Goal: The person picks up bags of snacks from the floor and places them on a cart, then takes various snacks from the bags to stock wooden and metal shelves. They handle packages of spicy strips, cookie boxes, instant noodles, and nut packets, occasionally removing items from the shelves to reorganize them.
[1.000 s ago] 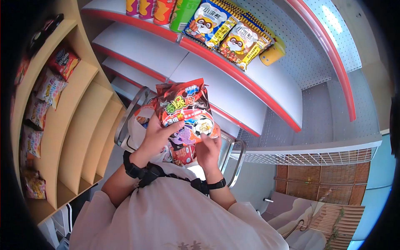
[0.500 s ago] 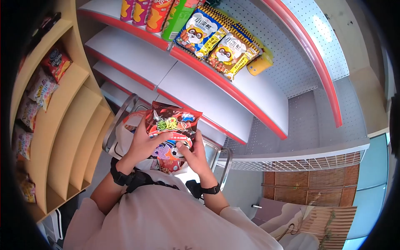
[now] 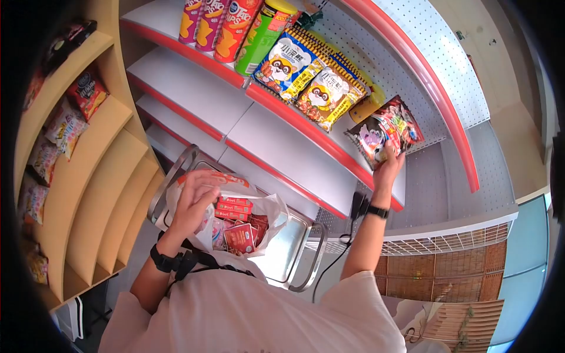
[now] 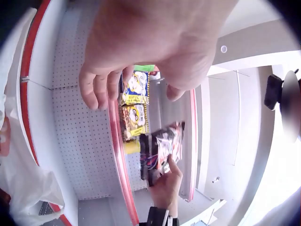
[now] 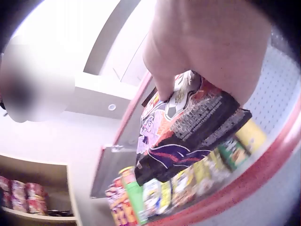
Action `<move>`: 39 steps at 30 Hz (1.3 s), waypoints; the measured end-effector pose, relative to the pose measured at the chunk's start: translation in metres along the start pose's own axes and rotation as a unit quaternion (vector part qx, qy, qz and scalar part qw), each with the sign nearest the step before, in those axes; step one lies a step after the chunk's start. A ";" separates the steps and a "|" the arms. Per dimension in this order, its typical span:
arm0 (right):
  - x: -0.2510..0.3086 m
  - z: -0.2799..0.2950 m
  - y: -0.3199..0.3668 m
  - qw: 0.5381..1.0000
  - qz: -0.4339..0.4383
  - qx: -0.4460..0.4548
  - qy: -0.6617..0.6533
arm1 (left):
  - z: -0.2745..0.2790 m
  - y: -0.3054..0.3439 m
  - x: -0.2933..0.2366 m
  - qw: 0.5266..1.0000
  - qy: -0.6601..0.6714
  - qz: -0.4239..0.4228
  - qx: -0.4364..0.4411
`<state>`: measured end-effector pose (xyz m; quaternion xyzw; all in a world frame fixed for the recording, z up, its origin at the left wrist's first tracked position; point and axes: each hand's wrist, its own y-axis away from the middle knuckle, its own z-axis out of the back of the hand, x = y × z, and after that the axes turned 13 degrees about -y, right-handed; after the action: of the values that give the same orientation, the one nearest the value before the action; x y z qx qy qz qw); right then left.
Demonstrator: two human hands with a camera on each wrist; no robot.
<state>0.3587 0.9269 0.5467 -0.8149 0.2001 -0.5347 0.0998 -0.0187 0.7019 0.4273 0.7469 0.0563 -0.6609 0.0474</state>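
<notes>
My right hand holds a black-and-red snack bag by its near end, thumb over the front, at the right part of the upper shelf. In the right wrist view the bag's purple cartoon and dark back show below the hand. Beside it on that shelf are a yellow container and a row of raccoon-faced snack bags. Over the left rim of a white plastic bag, my left hand hovers with loosely bent fingers. Red boxes and small packets lie inside that bag.
Tall chip cans stand left of the raccoon-faced bags. The plastic bag sits on a metal cart with raised handles. A wooden rack with snack packs is at the left. A wire basket rail runs along the right.
Both hands were on the black-and-red snack bag above the cart. The left has let go and stays over the plastic bag; the right has carried the snack bag up and right to the shelf.
</notes>
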 end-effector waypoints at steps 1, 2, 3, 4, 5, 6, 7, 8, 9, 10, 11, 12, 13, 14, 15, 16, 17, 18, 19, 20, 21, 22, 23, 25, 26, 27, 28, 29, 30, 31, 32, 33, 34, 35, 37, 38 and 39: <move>-0.010 0.017 -0.023 1.000 -0.013 0.012 0.022 | 0.003 0.000 0.002 1.000 -0.001 -0.005 -0.002; -0.023 0.026 -0.041 0.998 -0.025 0.027 0.043 | 0.007 0.001 0.006 1.000 0.003 0.008 -0.012; -0.037 0.031 -0.051 0.998 -0.023 0.031 0.041 | 0.010 0.003 0.009 0.999 0.007 0.023 -0.021; -0.049 0.036 -0.060 0.998 -0.019 0.044 0.038 | 0.012 0.004 0.009 0.999 0.000 0.023 -0.024; -0.057 0.034 -0.065 0.998 -0.015 0.056 0.035 | 0.014 0.004 0.008 0.999 0.000 0.019 -0.027; -0.063 0.035 -0.069 0.997 -0.051 0.042 0.043 | 0.015 0.005 0.008 0.999 0.001 0.026 -0.028; -0.066 0.037 -0.074 0.997 -0.051 0.044 0.040 | 0.017 0.005 0.007 0.999 0.001 0.033 -0.029; -0.066 0.038 -0.079 0.994 -0.092 0.058 0.034 | 0.018 0.006 0.007 0.999 0.000 0.033 -0.031; -0.064 0.036 -0.080 0.988 -0.132 0.071 0.028 | 0.020 0.008 0.006 0.999 -0.007 0.038 -0.032; -0.062 0.035 -0.080 0.987 -0.137 0.077 0.029 | 0.021 0.009 0.006 0.998 -0.013 0.044 -0.033; -0.061 0.034 -0.080 0.987 -0.137 0.077 0.029 | 0.022 0.010 0.008 0.998 -0.014 0.044 -0.034; -0.057 0.030 -0.078 0.984 -0.160 0.079 0.026 | 0.023 0.012 0.010 0.998 -0.016 0.053 -0.036; -0.055 0.027 -0.075 0.980 -0.182 0.080 0.023 | 0.024 0.013 0.011 0.997 -0.018 0.062 -0.039; -0.056 0.023 -0.072 0.977 -0.199 0.070 0.013 | 0.024 0.013 0.013 0.997 -0.019 0.062 -0.039; -0.057 0.022 -0.070 0.978 -0.199 0.068 0.012 | 0.024 0.013 0.015 0.997 -0.022 0.061 -0.036; -0.058 0.021 -0.068 0.979 -0.189 0.066 0.034 | 0.024 0.014 0.015 0.997 -0.025 0.059 -0.033; -0.058 0.021 -0.065 0.980 -0.180 0.063 0.056 | 0.023 0.014 0.015 0.997 -0.027 0.060 -0.032; -0.059 0.019 -0.062 0.981 -0.177 0.051 0.058 | 0.022 0.013 0.014 0.997 -0.025 0.062 -0.029; -0.058 0.018 -0.060 0.981 -0.177 0.051 0.057 | 0.022 0.013 0.013 0.997 -0.022 0.065 -0.027; -0.057 0.017 -0.058 0.983 -0.166 0.055 0.061 | 0.022 0.013 0.013 0.997 -0.024 0.065 -0.027; -0.057 0.017 -0.056 0.984 -0.156 0.058 0.065 | 0.023 0.012 0.013 0.998 -0.018 0.064 -0.023; -0.056 0.018 -0.056 0.984 -0.156 0.056 0.063 | 0.024 0.012 0.013 0.998 -0.014 0.063 -0.019; -0.055 0.021 -0.057 0.985 -0.157 0.052 0.048 | 0.024 0.012 0.013 0.998 -0.017 0.063 -0.017; -0.051 0.026 -0.057 0.986 -0.159 0.044 0.033 | 0.026 0.013 0.013 0.998 -0.020 0.059 -0.016; -0.049 0.028 -0.057 0.985 -0.161 0.042 0.037 | 0.026 0.013 0.015 0.998 -0.022 0.060 -0.016; -0.048 0.029 -0.056 0.985 -0.163 0.040 0.040 | 0.026 0.013 0.019 0.998 -0.023 0.063 -0.017; -0.047 0.029 -0.053 0.983 -0.163 0.035 0.070 | 0.026 0.013 0.022 0.997 -0.023 0.067 -0.017; -0.048 0.034 -0.052 0.983 -0.166 0.031 0.068 | 0.025 0.014 0.024 0.997 -0.027 0.070 -0.016; -0.048 0.035 -0.051 0.978 -0.179 0.058 0.094 | 0.022 0.014 0.025 0.997 -0.035 0.072 0.015; -0.048 0.037 -0.049 0.970 -0.192 0.085 0.119 | 0.020 0.014 0.027 0.995 -0.043 0.074 0.048; -0.047 0.040 -0.046 0.963 -0.188 0.069 0.179 | 0.018 0.013 0.032 0.989 -0.064 0.087 0.100; -0.044 0.037 -0.039 0.963 -0.191 0.064 0.178 | 0.012 0.014 0.040 0.988 -0.067 0.091 0.103; -0.042 0.034 -0.032 0.969 -0.134 0.031 0.203 | 0.003 0.015 0.050 0.978 -0.100 0.079 0.165; -0.043 0.033 -0.025 0.971 -0.078 -0.001 0.226 | -0.004 0.016 0.057 0.963 -0.133 0.068 0.225; -0.046 0.038 -0.002 0.963 0.039 -0.019 0.268 | -0.015 0.017 0.064 0.936 -0.223 0.054 0.268; -0.032 0.024 0.026 0.936 0.166 -0.037 0.307 | -0.016 0.018 0.070 0.899 -0.308 0.035 0.308; -0.026 0.010 0.058 0.893 0.289 -0.055 0.342 | -0.015 0.018 0.086 0.897 -0.312 0.044 0.310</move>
<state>0.3464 0.8851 0.4994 -0.4925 0.4774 -0.7159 0.1306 0.0086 0.6880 0.3435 0.4813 -0.2025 -0.8409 -0.1425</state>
